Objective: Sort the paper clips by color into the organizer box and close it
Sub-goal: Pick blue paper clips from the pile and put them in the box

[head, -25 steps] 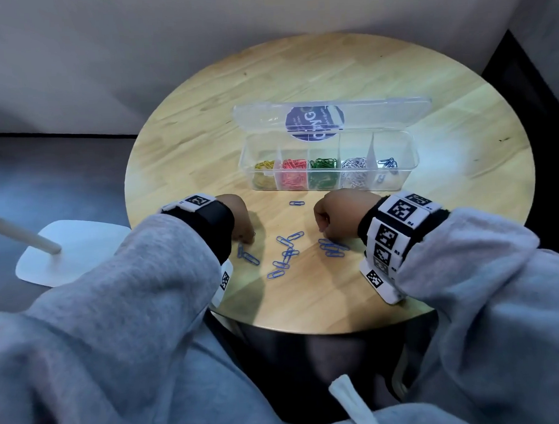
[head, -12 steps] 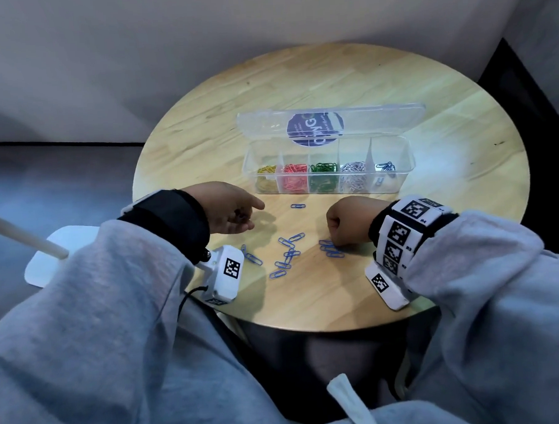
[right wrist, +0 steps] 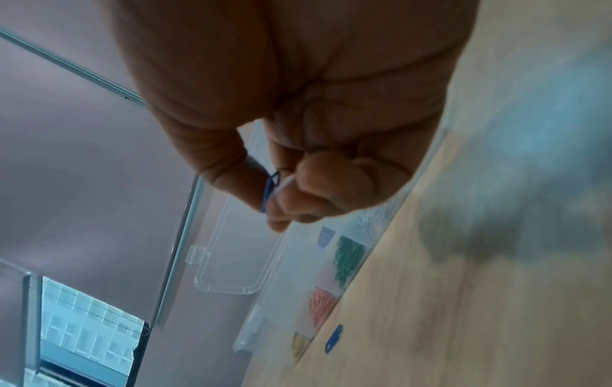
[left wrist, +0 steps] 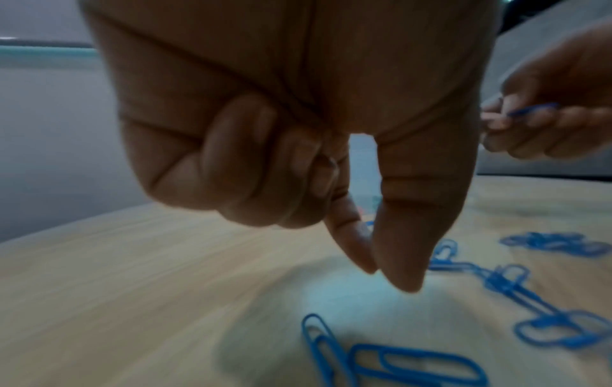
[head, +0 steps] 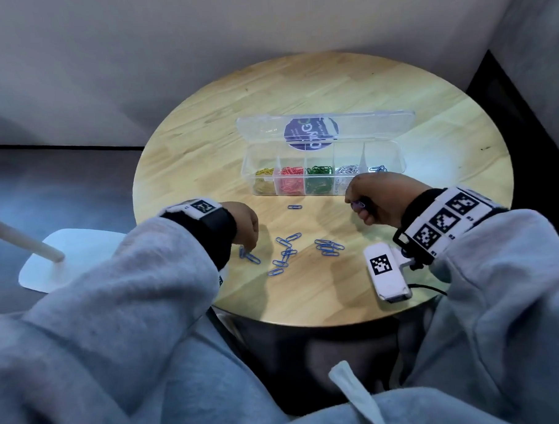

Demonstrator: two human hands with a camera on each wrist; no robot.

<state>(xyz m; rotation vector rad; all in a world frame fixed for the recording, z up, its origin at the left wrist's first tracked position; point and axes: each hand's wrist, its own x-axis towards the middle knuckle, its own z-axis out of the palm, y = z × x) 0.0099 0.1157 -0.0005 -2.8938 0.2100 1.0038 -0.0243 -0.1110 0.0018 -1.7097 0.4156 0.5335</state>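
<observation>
table: round wooden table (head: 426, 86) fills the middle of the head view; a white lamp base (head: 68, 253) with a slanted pole sits at the left edge of the frame, off the table.
in the way: the right hand (head: 375, 201) overlaps the lower right corner of the organizer box (head: 321, 165), covering part of the front wall by the two rightmost compartments.
wrist gear: marker bands on both wrists; a small white camera unit (head: 386, 273) hangs under the right wrist, right of centre.
box: clear plastic, lid (head: 373, 124) open and tilted back, a round purple sticker (head: 310, 133) on the lid.
compartments: left to right, yellow clips (head: 263, 172), red clips (head: 291, 176), green clips (head: 318, 175), silver clips (head: 347, 170), and a few blue ones (head: 378, 168) in the rightmost.
loose clips: blue paper clips (head: 286, 253) scattered on the wood below centre, with a tighter cluster (head: 329, 246) to their right and a single clip (head: 294, 207) nearer the box.
right hand: fingers curled, pinching one blue clip (right wrist: 271, 191) (thumb against fingertips), raised just in front of the box.
left hand: left hand (head: 245, 224) at centre left, outer fingers curled in, forefinger and thumb pointing down together just above a pair of blue clips (left wrist: 380, 358); they hold nothing that shows.
</observation>
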